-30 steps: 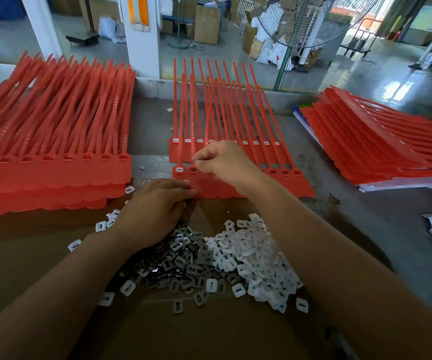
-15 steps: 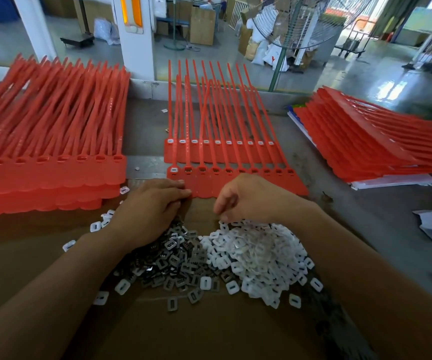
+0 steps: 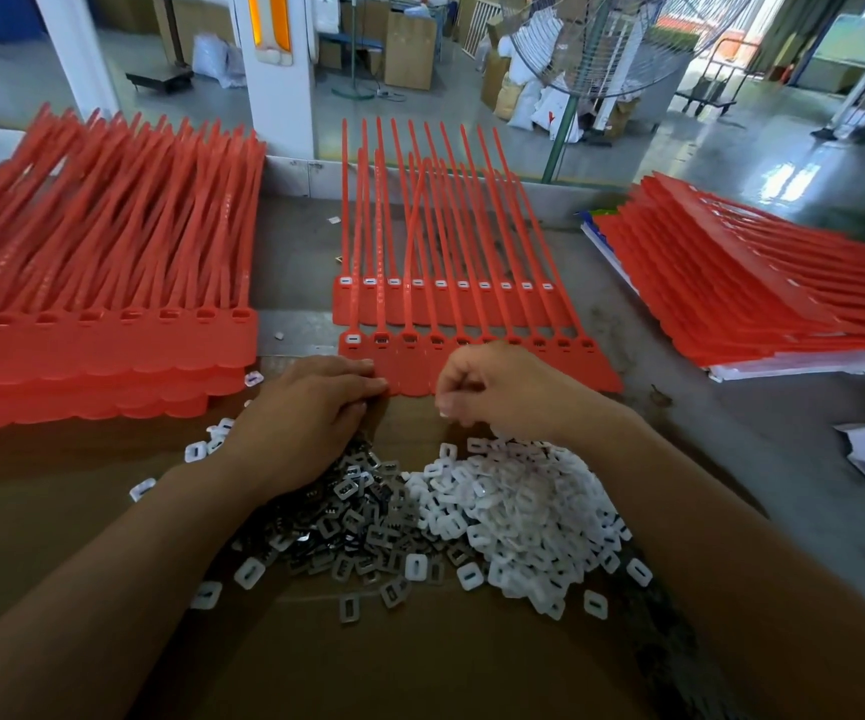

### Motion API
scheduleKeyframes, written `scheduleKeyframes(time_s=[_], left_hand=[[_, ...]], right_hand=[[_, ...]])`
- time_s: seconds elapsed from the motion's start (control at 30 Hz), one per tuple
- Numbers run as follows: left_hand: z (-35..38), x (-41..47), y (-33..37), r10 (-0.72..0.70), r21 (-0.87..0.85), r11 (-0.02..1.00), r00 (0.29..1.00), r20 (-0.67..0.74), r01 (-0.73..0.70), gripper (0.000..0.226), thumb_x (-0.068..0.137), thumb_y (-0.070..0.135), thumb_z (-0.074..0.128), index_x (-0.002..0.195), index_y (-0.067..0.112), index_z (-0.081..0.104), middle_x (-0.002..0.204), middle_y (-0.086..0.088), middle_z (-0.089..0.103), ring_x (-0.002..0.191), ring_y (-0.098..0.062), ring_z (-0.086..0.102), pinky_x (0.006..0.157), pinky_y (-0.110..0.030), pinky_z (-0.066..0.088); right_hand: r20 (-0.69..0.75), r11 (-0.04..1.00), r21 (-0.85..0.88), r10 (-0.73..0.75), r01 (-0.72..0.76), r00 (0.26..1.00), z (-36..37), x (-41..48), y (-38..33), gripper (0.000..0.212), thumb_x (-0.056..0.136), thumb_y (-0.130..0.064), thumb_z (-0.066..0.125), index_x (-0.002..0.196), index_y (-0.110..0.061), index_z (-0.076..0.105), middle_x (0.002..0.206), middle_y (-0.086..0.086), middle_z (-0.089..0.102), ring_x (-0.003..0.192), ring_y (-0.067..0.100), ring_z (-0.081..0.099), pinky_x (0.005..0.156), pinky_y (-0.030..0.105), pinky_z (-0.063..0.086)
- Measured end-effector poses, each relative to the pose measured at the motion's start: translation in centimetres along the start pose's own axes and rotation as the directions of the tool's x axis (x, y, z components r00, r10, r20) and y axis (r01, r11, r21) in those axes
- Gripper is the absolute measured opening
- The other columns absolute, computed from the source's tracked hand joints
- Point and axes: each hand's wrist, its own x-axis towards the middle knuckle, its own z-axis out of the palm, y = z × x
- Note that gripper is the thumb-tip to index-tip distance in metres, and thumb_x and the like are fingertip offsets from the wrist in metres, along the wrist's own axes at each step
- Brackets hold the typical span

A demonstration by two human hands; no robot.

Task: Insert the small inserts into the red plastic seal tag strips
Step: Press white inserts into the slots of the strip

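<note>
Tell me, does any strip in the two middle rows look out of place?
Yes. In the far middle row, one strap bends sideways and crosses its neighbours, while the others run straight. Also a few white inserts lie scattered away from the white pile.

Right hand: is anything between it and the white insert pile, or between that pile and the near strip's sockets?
Nothing visible blocks either path. The right hand hovers just above the white insert pile, and only bare cardboard separates the pile from the near red strip. The hand itself covers some middle sockets.
</note>
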Motion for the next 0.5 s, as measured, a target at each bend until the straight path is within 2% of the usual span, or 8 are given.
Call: scheduleKeyframes(time_s=[0.07,0.13,0.33,0.43,0.5], left_hand=[[0.0,0.0,0.0,-0.002,0.003,1.000,1.000,0.001,0.002,0.035,0.091,0.018,0.046,0.124,0.024,0.055,0.137,0.006,0.046,0.127,-0.013,0.037,0.108,-0.033,0.027],[0.0,0.0,0.0,-0.004,0.001,1.000,1.000,0.000,0.004,0.035,0.091,0.018,0.046,0.124,0.024,0.055,0.137,0.006,0.047,0.127,-0.013,0.037,0.108,-0.032,0.027],[0.0,-0.1,0.0,0.001,-0.004,1.000,1.000,0.000,-0.001,0.035,0.091,0.017,0.046,0.124,0.023,0.055,0.137,0.005,0.047,0.128,-0.013,0.037,0.108,-0.031,0.026],[0.0,-0.1,0.1,-0.002,-0.009,1.000,1.000,0.002,0.002,0.035,0.092,0.017,0.045,0.124,0.023,0.055,0.137,0.005,0.047,0.128,-0.013,0.037,0.108,-0.032,0.027],[-0.1,-0.2,0.1,-0.003,-0.015,1.000,1.000,0.003,0.003,0.034,0.092,0.017,0.045,0.124,0.022,0.055,0.136,0.005,0.047,0.128,-0.014,0.037,0.108,-0.032,0.027]], right_hand=[[-0.051,0.997,0.077,0.029,-0.025,0.998,0.0,0.2,-0.1,0.010,0.092,-0.023,0.051,0.083,-0.022,0.054,0.072,-0.007,0.064,0.059,-0.004,0.060,0.058,0.015,0.050],[-0.103,0.998,0.061,0.032,-0.026,0.994,0.0,0.6,-0.3,0.011,0.094,-0.024,0.048,0.087,-0.019,0.053,0.069,-0.007,0.062,0.054,-0.004,0.057,0.056,0.016,0.048],[-0.203,0.997,0.062,0.053,-0.041,0.978,0.2,2.5,-0.8,0.010,0.089,-0.016,0.057,0.081,-0.021,0.053,0.082,-0.005,0.057,0.079,0.013,0.058,0.072,0.029,0.050],[-0.230,0.993,0.112,0.070,-0.045,0.971,0.2,3.5,-1.1,0.012,0.086,-0.009,0.061,0.092,-0.017,0.058,0.086,-0.002,0.058,0.075,0.011,0.058,0.067,0.023,0.049],[-0.239,0.992,0.120,0.070,-0.042,0.968,0.1,4.1,-1.5,0.009,0.084,-0.006,0.062,0.090,-0.014,0.064,0.084,0.005,0.065,0.067,0.010,0.060,0.068,0.024,0.052]])
